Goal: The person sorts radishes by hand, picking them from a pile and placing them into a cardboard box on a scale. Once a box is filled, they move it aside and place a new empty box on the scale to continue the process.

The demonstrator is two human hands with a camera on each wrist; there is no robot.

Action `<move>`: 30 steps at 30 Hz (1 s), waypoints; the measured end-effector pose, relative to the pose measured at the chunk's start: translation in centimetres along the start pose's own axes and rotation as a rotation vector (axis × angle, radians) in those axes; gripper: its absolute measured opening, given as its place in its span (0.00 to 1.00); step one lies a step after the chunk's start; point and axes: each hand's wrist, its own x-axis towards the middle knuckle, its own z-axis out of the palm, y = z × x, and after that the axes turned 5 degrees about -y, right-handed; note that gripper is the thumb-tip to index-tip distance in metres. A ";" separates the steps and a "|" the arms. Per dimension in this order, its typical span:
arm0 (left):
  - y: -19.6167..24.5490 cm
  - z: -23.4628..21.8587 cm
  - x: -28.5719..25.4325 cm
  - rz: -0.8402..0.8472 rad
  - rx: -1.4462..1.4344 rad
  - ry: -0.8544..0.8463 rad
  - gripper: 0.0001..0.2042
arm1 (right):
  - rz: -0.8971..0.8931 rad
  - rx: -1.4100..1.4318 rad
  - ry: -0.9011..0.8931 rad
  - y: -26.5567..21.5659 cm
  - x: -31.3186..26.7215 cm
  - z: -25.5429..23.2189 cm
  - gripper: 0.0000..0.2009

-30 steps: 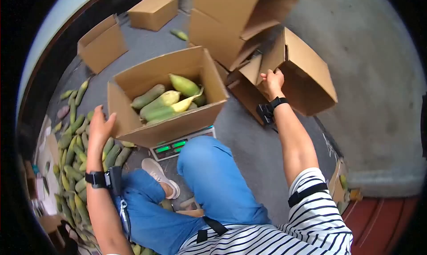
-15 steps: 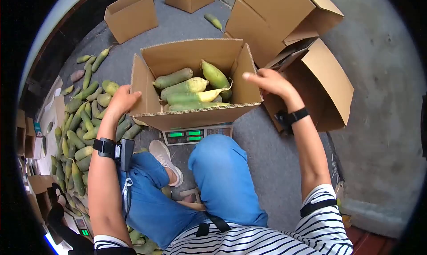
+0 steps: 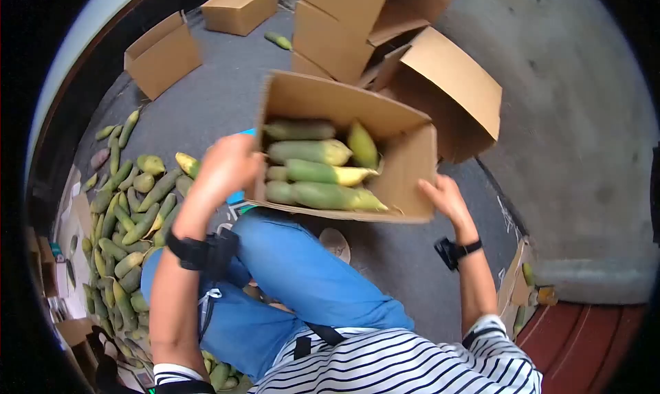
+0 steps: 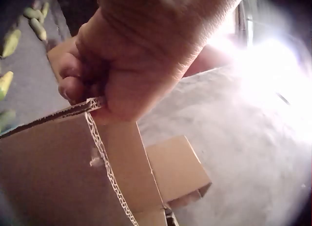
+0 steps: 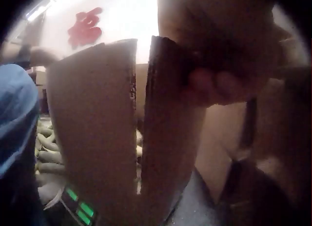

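Note:
Both hands hold an open cardboard box (image 3: 405,167) with several green radishes (image 3: 323,194) inside, some pale yellow at one end. My left hand (image 3: 230,163) grips the top of its left wall; in the left wrist view this hand (image 4: 131,65) has curled fingers at the cardboard rim. My right hand (image 3: 447,198) holds the right wall near the front corner, and in the right wrist view its fingers (image 5: 214,87) curl at the box edge. The box is tilted toward me. Under its left side, a weighing scale (image 3: 237,196) is mostly hidden; green digits (image 5: 84,208) show in the right wrist view.
A pile of green radishes (image 3: 130,236) covers the floor at left. Large open boxes (image 3: 454,84) stand ahead at right beside the concrete wall (image 3: 564,153). Two more boxes (image 3: 161,57) sit at the far left, and a single radish (image 3: 278,40) lies on the floor between.
My right hand has come from the empty boxes at right to the filled box's right wall. The filled box has shifted right off the scale and tilted, both hands moving with it.

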 end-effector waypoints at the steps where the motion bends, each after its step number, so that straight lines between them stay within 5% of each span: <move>1: 2.4 1.6 0.2 0.036 0.015 -0.085 0.11 | 0.081 0.074 0.007 2.2 -3.2 -0.5 0.18; 4: 9.3 9.1 0.3 0.114 0.006 -0.352 0.12 | 0.274 0.153 0.121 10.9 -14.4 -0.2 0.16; 6: 13.1 14.7 -1.1 0.288 0.014 -0.481 0.10 | 0.466 0.230 0.177 16.9 -23.3 1.4 0.16; 7: 14.6 17.1 -2.3 0.343 -0.028 -0.560 0.10 | 0.412 0.219 0.311 17.4 -27.0 2.8 0.16; 8: 16.6 18.2 -3.9 0.492 -0.038 -0.654 0.09 | 0.651 0.160 0.217 17.8 -30.7 2.8 0.14; 9: 18.1 18.9 -5.0 0.641 -0.048 -0.751 0.09 | 0.654 0.256 0.343 21.4 -34.6 5.2 0.15; 12: 20.4 14.3 -7.3 0.764 -0.107 -0.773 0.09 | 0.999 0.369 0.559 25.0 -43.6 7.1 0.13; 13: 19.7 12.9 -7.0 0.763 -0.123 -0.744 0.09 | 1.025 0.335 0.516 27.3 -46.1 7.3 0.13; 14: 18.7 11.5 -7.3 0.760 -0.148 -0.733 0.09 | 1.298 0.312 0.310 24.3 -45.7 5.4 0.15; 15: 17.3 9.1 -6.9 0.750 -0.129 -0.716 0.10 | 1.375 0.152 0.127 24.8 -46.4 4.7 0.15; 17: 13.4 6.3 -6.8 0.640 -0.114 -0.543 0.10 | 1.262 -0.232 0.122 27.2 -46.6 1.7 0.15; 19: 10.4 2.3 -7.8 0.373 0.052 -0.401 0.10 | 0.996 -0.374 0.425 27.1 -42.1 -2.7 0.16; 20: 8.4 1.2 -8.3 0.376 0.014 -0.250 0.10 | 0.831 -0.363 0.536 26.2 -38.5 -4.9 0.17; 22: 4.9 -0.1 -9.8 0.233 0.070 0.009 0.09 | 0.520 -0.168 0.613 22.9 -29.4 -8.0 0.18; 25: 0.3 -1.1 -12.4 0.101 0.419 0.237 0.11 | 0.254 0.597 0.292 9.2 -13.2 -8.3 0.17; 26: -1.7 -0.9 -13.4 0.058 0.485 0.254 0.12 | 0.100 0.663 0.114 9.3 -8.5 -8.1 0.18; 27: -3.3 -0.6 -14.2 0.010 0.551 0.265 0.13 | 0.110 0.775 0.112 5.3 -4.6 -7.4 0.21; 30: -3.9 -0.6 -15.5 -0.149 0.451 0.234 0.16 | 0.143 1.129 0.135 3.4 7.4 -6.2 0.38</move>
